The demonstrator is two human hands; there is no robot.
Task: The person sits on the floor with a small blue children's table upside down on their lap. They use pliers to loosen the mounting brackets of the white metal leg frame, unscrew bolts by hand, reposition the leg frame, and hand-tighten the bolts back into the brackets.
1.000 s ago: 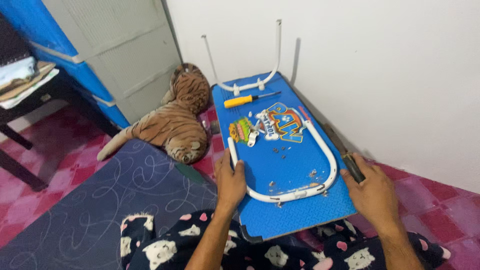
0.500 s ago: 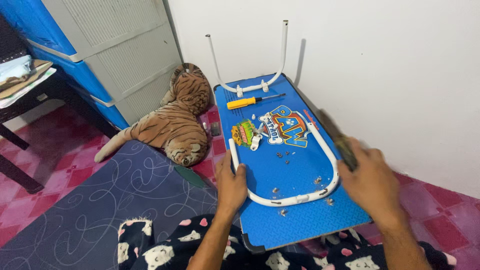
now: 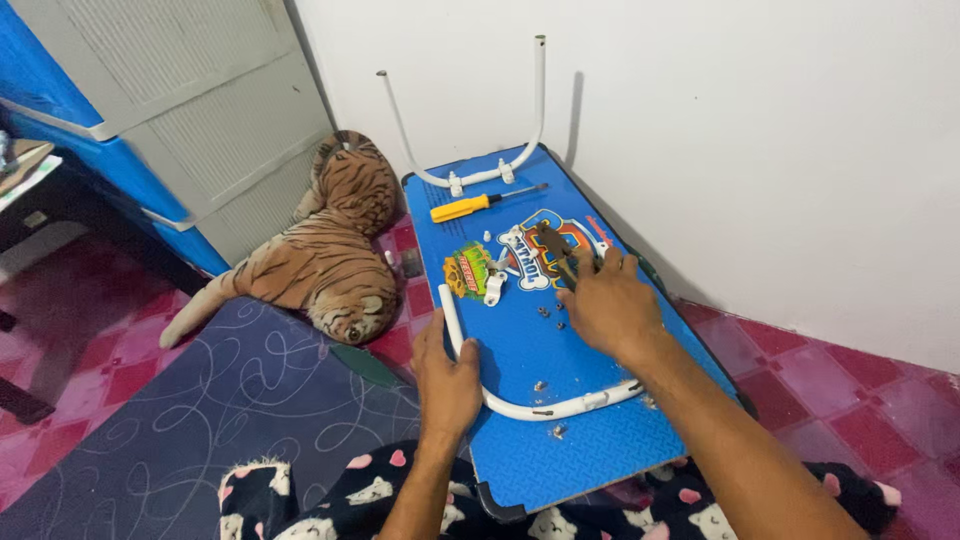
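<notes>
Left hand [image 3: 447,375] grips the white bent metal tube leg [image 3: 520,405] lying on the blue plastic tabletop [image 3: 560,465] | right hand [image 3: 605,305] pinches a dark tool [image 3: 553,247] | risk: your sleeve could scatter the loose small screws [image 3: 545,312].
</notes>
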